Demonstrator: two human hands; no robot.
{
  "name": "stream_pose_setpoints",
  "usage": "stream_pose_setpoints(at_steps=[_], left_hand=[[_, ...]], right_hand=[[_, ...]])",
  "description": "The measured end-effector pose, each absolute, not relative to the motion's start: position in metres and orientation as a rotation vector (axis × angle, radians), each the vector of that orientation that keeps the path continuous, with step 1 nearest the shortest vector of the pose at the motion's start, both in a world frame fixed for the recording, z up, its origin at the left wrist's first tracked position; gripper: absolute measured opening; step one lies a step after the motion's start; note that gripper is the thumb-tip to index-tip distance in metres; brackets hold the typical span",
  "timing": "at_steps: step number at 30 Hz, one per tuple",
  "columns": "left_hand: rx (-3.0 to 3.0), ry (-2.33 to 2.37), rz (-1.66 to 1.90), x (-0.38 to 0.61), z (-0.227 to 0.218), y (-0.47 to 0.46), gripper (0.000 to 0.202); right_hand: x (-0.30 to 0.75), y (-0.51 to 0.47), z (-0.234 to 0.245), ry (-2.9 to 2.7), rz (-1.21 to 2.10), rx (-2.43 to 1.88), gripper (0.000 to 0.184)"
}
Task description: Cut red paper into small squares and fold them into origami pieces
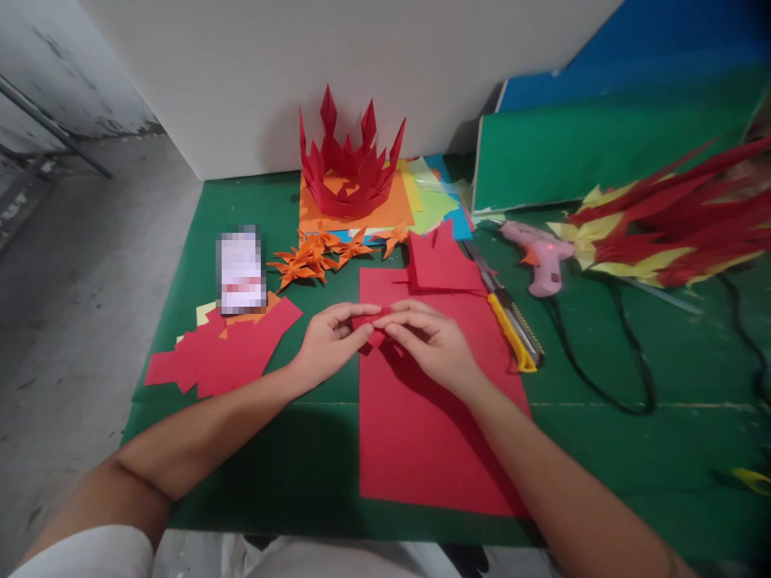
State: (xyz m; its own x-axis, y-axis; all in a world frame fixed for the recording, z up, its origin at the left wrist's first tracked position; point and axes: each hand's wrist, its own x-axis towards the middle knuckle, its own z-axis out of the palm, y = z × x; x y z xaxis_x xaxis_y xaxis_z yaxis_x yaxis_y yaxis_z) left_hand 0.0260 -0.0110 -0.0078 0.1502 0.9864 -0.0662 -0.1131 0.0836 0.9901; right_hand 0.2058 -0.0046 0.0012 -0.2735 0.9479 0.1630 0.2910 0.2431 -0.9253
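Observation:
Between my hands is a small folded piece of red paper (376,337), partly covered by the fingers. My left hand (334,337) pinches its left side with thumb and fingertips. From the other side my right hand (430,341) grips it, thumb and fingers closed on the paper. Both hands are held above the left part of a large red sheet (446,449) on the green table. Several folded red paper pieces (442,261) lie just beyond my right hand. A yellow utility knife (511,329) rests to the right of that hand, partly over the sheet.
A red paper crown (349,177) stands on coloured sheets (316,205) at the back. Orange paper flowers (307,257) lie before it. A phone (241,273) and red paper scraps (222,353) are at left. At right are a pink glue gun (545,253) with a black cord and red-yellow paper strips (675,217).

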Motion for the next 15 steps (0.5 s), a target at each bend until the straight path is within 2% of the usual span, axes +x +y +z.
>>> stream_pose_setpoints(at_steps=[7,11,15], left_hand=[[1.127,1.005,1.094,0.027,-0.009,-0.011,0.024],[1.141,1.025,1.068,0.028,-0.008,-0.011,0.026],[1.169,1.066,1.092,0.029,-0.007,-0.011,0.034]], right_hand=[[0.204,-0.005,-0.002,-1.686,1.088,-1.130,0.010],[0.201,-0.007,-0.009,-1.552,1.215,-1.088,0.001],[0.197,-0.008,-0.014,-1.445,1.310,-1.049,0.010]])
